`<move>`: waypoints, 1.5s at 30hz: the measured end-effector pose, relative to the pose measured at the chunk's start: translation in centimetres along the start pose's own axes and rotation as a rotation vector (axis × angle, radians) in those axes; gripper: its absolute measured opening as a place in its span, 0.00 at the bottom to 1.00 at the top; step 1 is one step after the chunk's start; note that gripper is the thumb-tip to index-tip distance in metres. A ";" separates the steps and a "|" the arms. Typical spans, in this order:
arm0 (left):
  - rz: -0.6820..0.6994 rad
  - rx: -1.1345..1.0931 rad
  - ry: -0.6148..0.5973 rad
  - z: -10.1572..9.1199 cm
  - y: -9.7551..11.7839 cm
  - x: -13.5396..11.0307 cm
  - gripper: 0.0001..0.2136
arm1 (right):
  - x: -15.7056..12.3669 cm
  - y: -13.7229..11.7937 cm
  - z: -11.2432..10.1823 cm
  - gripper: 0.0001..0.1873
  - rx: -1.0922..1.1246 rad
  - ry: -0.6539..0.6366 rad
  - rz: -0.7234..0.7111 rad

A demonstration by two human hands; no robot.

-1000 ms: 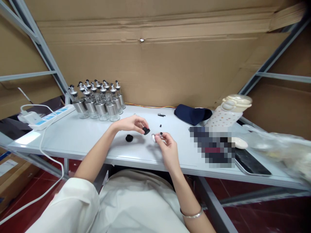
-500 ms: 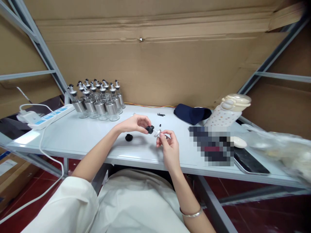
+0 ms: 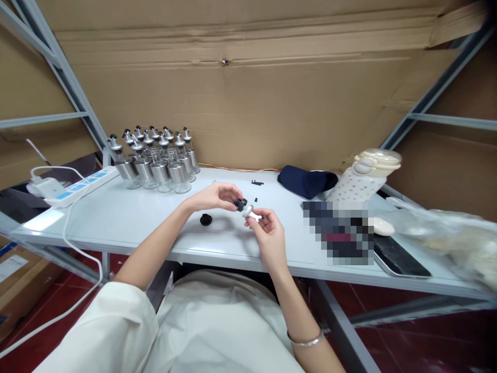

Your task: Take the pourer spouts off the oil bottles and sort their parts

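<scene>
Between thumb and fingers, my left hand pinches a black ribbed stopper above the table. My right hand is closed on a silver pourer spout, its wide end towards the stopper. The two parts meet or nearly touch; I cannot tell whether they are joined. On the table to the left of them lies a round black cap. Behind my hands are a tiny black piece and a thin black lever-like part.
Several glass-and-steel bottles, most with pourers, stand at the back left. A power strip is left of them. To the right are a navy cap, a dotted drinking bottle, a phone and a plastic bag.
My right hand has brought the spout leftward to the black stopper, closing the gap between them. My left hand has hardly moved.
</scene>
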State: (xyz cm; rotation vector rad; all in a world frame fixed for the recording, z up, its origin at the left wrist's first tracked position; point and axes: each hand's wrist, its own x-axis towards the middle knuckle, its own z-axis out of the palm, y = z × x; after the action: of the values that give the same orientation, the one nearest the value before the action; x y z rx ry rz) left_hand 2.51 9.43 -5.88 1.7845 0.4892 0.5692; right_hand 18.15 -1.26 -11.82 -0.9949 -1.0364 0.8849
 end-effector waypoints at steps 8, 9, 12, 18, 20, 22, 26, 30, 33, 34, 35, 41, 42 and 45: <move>0.004 0.001 0.019 0.0 -0.3 0.0 0.15 | 0.2 0.5 -0.1 0.13 0.060 0.015 0.018; 0.012 0.005 0.018 0.0 -0.3 0.0 0.15 | 0.2 0.5 -0.1 0.13 0.060 0.010 0.021; 0.030 0.022 0.011 -0.1 -0.5 0.0 0.14 | 0.2 0.5 -0.1 0.12 0.063 -0.018 0.024; -0.006 0.059 0.041 0.0 -0.6 0.1 0.15 | 0.2 0.6 -0.1 0.12 0.071 -0.061 0.032; -0.022 0.070 0.055 0.1 -0.4 0.1 0.15 | 0.1 0.6 -0.1 0.12 0.067 -0.065 0.039; -0.041 0.070 0.063 0.2 -0.3 0.1 0.14 | 0.1 0.6 -0.2 0.12 0.067 -0.070 0.044; -0.066 0.046 0.053 0.1 -0.3 0.2 0.14 | 0.1 0.5 -0.2 0.13 0.069 -0.075 0.046; -0.077 0.049 0.043 0.0 -0.7 0.4 0.14 | 0.1 0.5 -0.2 0.13 0.071 -0.070 0.050; -0.097 0.050 0.006 -0.1 -0.9 0.4 0.13 | 0.1 0.3 -0.2 0.13 0.065 -0.069 0.055; -0.103 0.050 -0.008 0.0 -0.9 0.5 0.13 | 0.1 0.2 -0.2 0.13 0.060 -0.068 0.060; -0.107 0.048 -0.017 0.0 -0.9 0.5 0.13 | 0.1 0.1 -0.2 0.13 0.057 -0.067 0.064; -0.110 0.022 -0.005 0.3 -1.0 0.5 0.13 | 0.1 -0.1 -0.2 0.14 0.070 -0.064 0.074; -0.110 0.026 -0.007 0.3 -1.0 0.6 0.13 | 0.1 -0.1 -0.2 0.14 0.069 -0.064 0.074; -0.110 0.036 -0.014 0.2 -1.2 0.6 0.13 | 0.1 -0.1 -0.1 0.14 0.063 -0.065 0.076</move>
State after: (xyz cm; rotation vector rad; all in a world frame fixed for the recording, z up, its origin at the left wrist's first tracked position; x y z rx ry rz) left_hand 3.08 9.91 -6.98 1.7825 0.5877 0.4738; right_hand 18.31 -1.27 -11.72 -0.9631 -1.0242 1.0121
